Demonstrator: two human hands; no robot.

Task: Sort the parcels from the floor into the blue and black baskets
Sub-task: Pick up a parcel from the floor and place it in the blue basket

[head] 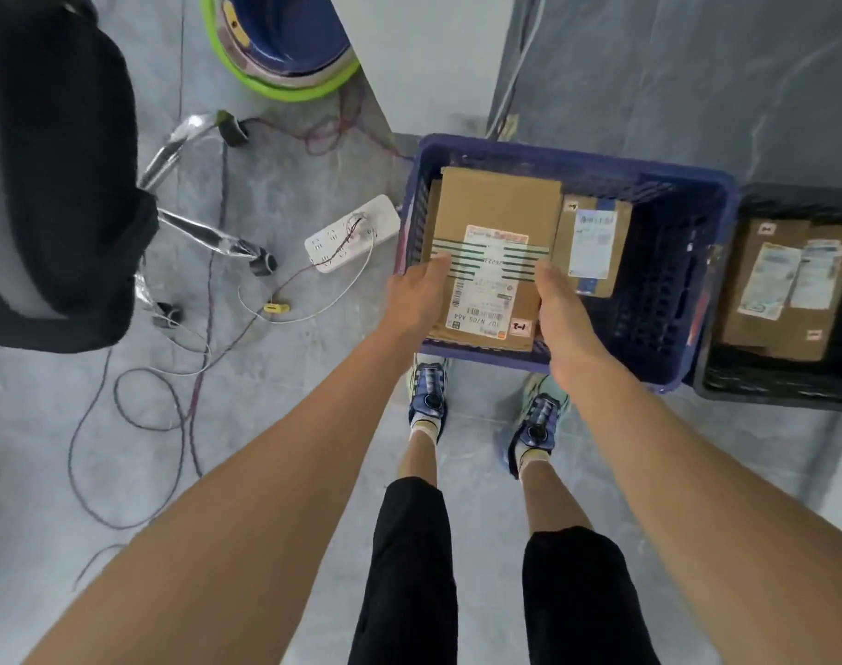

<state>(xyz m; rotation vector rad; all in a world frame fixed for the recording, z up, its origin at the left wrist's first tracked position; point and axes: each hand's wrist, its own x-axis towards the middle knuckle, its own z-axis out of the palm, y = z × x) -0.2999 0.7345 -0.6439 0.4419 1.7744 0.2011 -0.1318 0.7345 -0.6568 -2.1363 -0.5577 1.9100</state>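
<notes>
A flat brown cardboard parcel (pixel 493 218) with a white label is held over the left half of the blue basket (pixel 668 280). My left hand (pixel 416 292) grips its left edge and my right hand (pixel 560 304) grips its right edge, thumbs on top. A smaller labelled parcel (pixel 594 249) lies inside the blue basket to the right of it. The black basket (pixel 764 391) stands right of the blue one and holds a brown parcel (pixel 783 290) with two labels.
A white power strip (pixel 351 232) and loose cables (pixel 169 400) lie on the grey floor to the left. A black chair (pixel 54 184) with chrome legs stands at far left. A green-rimmed blue tub (pixel 284 45) sits at the top. My feet stand just before the blue basket.
</notes>
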